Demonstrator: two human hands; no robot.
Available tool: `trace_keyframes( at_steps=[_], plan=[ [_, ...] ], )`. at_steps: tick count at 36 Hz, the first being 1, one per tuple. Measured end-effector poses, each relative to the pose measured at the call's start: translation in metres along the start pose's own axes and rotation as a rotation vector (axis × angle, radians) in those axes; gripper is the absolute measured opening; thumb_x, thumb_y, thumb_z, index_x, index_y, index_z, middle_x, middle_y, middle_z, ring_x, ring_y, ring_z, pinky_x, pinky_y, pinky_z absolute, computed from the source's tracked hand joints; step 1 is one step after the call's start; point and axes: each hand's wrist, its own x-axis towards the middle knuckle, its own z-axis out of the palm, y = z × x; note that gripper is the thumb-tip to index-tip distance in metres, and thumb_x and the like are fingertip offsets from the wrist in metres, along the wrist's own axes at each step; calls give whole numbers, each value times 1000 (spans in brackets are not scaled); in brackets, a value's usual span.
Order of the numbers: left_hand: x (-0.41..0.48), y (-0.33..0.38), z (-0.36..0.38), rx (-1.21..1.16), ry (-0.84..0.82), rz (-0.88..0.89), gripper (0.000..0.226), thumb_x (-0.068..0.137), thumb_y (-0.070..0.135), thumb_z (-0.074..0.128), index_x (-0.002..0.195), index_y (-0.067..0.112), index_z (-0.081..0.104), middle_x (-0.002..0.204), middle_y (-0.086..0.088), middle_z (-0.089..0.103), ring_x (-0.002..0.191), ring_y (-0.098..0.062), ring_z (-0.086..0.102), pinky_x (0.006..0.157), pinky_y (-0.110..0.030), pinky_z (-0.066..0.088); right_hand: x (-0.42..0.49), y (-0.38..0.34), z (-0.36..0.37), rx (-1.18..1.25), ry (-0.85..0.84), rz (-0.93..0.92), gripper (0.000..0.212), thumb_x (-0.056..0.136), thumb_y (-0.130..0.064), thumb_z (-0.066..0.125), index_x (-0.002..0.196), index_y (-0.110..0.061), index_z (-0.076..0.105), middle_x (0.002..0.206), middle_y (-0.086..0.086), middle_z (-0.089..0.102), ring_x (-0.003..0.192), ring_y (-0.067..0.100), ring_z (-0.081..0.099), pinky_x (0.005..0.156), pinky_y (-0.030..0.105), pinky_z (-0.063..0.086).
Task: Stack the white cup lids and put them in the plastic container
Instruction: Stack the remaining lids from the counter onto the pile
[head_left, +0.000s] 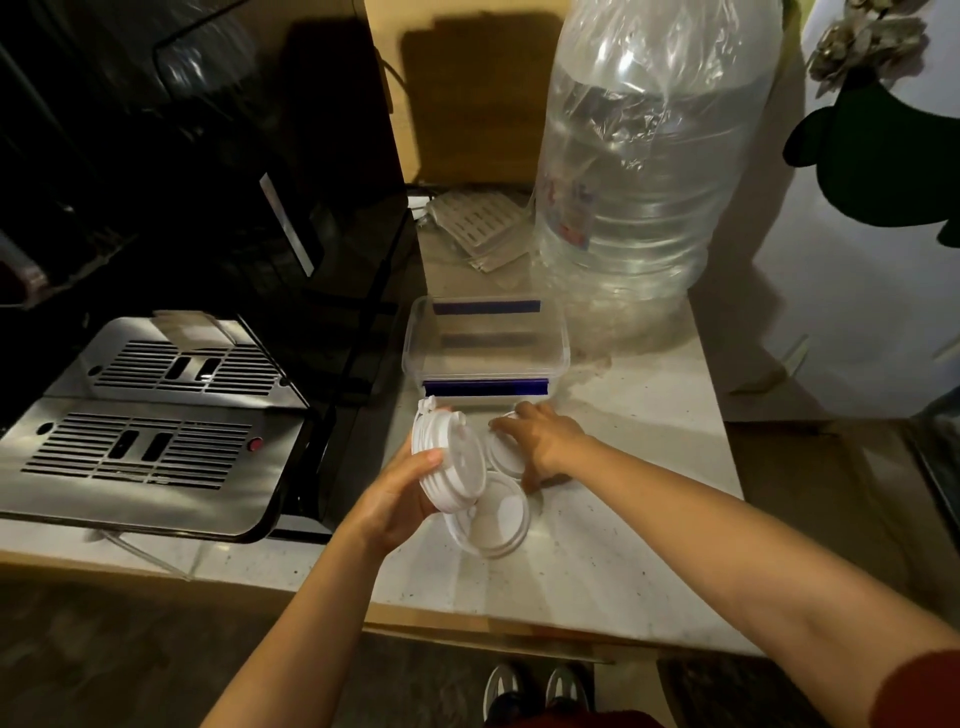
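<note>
My left hand (397, 496) holds a tilted stack of white cup lids (451, 460) just above the counter. My right hand (543, 441) rests on a single white lid (503, 457) lying on the counter, fingers curled over its far rim. Another white lid (493, 519) lies flat on the counter below the stack, partly hidden by it. The clear plastic container (558, 348) with blue clips stands open just beyond both hands, and I see nothing inside it.
A black coffee machine with a metal drip tray (145, 431) fills the left side. A large clear water bottle (639, 171) stands behind the container at right. Flat packets (478, 228) lie at the back. The marble counter (623, 545) ends near my body.
</note>
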Motion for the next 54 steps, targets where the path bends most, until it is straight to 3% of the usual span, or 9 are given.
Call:
trace_keyframes(
  at_steps=[8,11,15,20,27,32,37,46,54],
  plan=[
    [2,2,1,16,4,-6,107,27,57,84,121,27,43,111,-9,55,100,-27,58,71,-35,59,-7,8,-3,11,45,19,93,67,-29,78,140,-28,21,143,9,26,132,31,24,98,41,43],
    [5,4,4,16,-14,-15,101,26,57,84,114,27,46,110,-9,55,98,-27,58,67,-31,59,-15,16,-6,46,68,34,91,68,-27,77,140,-27,22,137,9,31,127,30,28,90,39,46],
    [12,4,6,3,-29,-30,110,27,56,85,123,25,41,112,-12,54,101,-30,57,68,-33,59,-32,26,-14,108,108,23,86,68,-25,77,138,-26,26,133,8,34,122,29,29,82,38,46],
    [20,7,13,-32,-44,-49,111,23,55,86,121,25,43,108,-10,57,95,-26,59,64,-33,59,-63,37,-32,219,190,-52,83,66,-21,79,134,-32,32,139,1,28,128,24,24,94,43,45],
    [30,18,31,-77,-129,-76,119,25,53,87,128,17,39,106,-12,58,90,-26,61,67,-36,59,-94,47,-61,271,397,-260,87,66,-20,81,136,-35,31,146,-1,22,135,19,19,106,35,33],
    [37,29,45,-107,-248,-16,105,34,52,87,123,13,46,102,-13,63,82,-22,69,67,-37,59,-99,42,-67,230,483,-434,86,67,-18,80,135,-35,31,145,2,24,133,16,21,103,29,30],
    [38,39,54,-79,-318,45,88,40,54,84,114,19,51,96,-5,72,86,-23,69,65,-34,59,-96,37,-65,203,534,-533,84,68,-16,79,132,-36,27,138,-13,15,131,12,17,103,28,26],
    [37,47,54,-18,-305,66,86,34,57,84,108,26,54,89,0,74,83,-23,69,66,-35,60,-90,31,-68,135,668,-661,81,67,-11,78,130,-28,30,138,-1,19,131,15,21,103,20,18],
    [38,50,51,-71,-310,86,82,33,56,84,105,25,58,92,-2,72,85,-22,68,65,-37,59,-81,25,-67,118,724,-729,79,68,-8,78,129,-27,32,137,0,22,133,20,20,103,36,30]
  ],
)
